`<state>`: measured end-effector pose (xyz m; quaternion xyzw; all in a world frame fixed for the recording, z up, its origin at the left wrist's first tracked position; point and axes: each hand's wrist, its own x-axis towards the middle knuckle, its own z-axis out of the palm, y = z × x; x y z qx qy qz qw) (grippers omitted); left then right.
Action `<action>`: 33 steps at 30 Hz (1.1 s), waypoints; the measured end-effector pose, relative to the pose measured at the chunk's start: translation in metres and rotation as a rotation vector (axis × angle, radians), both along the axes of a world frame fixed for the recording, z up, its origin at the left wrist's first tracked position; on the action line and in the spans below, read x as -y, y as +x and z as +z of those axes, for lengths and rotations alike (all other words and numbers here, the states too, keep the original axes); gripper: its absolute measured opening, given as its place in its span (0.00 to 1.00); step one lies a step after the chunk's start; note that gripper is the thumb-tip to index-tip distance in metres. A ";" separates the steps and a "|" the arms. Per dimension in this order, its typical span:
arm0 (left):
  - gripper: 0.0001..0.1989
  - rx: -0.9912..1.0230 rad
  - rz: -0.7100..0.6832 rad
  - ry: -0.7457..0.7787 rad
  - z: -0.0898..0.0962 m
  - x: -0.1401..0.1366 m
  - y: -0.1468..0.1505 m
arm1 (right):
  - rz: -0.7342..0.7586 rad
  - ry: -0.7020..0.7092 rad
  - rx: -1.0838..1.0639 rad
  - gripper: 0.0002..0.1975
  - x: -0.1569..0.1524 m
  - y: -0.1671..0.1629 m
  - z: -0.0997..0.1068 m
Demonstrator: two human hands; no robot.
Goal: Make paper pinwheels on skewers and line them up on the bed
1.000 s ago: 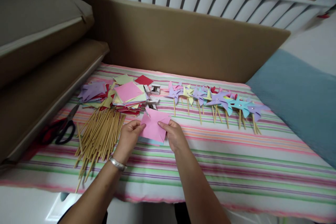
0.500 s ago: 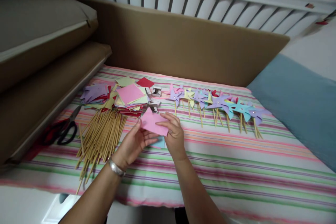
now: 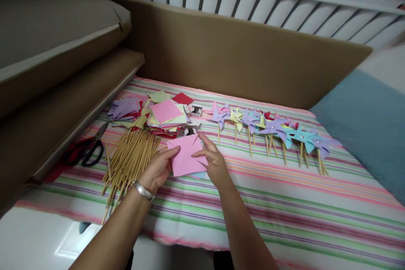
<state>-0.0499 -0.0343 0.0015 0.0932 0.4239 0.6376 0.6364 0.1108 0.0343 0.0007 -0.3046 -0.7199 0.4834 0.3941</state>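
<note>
A pink paper square (image 3: pixel 186 161) with slits cut in from its corners is spread between my two hands. My left hand (image 3: pixel 161 164) pinches its left edge, thumb on top. At the right edge my right hand (image 3: pixel 212 158) grips it, fingers over the upper face and right corner. Under the square a bit of light-blue paper (image 3: pixel 200 174) peeks out on the cloth. Just beyond lie two small open boxes, one white box (image 3: pixel 196 110) and a nearer box (image 3: pixel 191 130) with small dark bits in it. A stack of coloured paper squares (image 3: pixel 166 112) stands behind my left hand.
Wooden sticks (image 3: pixel 131 164) lie heaped left of my hands, beside black-handled scissors (image 3: pixel 88 147). A pile of cut papers (image 3: pixel 125 109) sits behind. Several finished pinwheels (image 3: pixel 274 128) lie in a row at right. Brown cushions (image 3: pixel 63 84) and a brown panel (image 3: pixel 228 50) border the striped cloth (image 3: pixel 284 194).
The pink paper, tilted and partly folded before, now lies flatter and opened out between my hands. My left thumb has moved onto its upper face. The view has shifted slightly left.
</note>
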 end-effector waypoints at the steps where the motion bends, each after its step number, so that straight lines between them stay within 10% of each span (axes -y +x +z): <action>1: 0.13 0.001 0.027 -0.013 -0.001 -0.001 0.000 | -0.067 -0.115 -0.053 0.06 -0.001 -0.001 -0.003; 6: 0.15 0.040 0.109 -0.025 -0.006 -0.004 0.001 | -0.186 -0.674 -0.337 0.20 0.000 -0.009 -0.009; 10: 0.14 0.049 0.136 -0.020 -0.002 -0.005 0.005 | -0.137 -0.833 -0.389 0.23 0.007 -0.014 -0.005; 25: 0.14 0.023 0.047 0.068 0.009 0.000 0.009 | -0.165 -0.653 -0.276 0.26 -0.002 -0.009 -0.007; 33: 0.12 -0.236 -0.124 0.006 0.014 0.004 -0.009 | 0.130 -0.465 -0.031 0.19 -0.010 0.014 0.004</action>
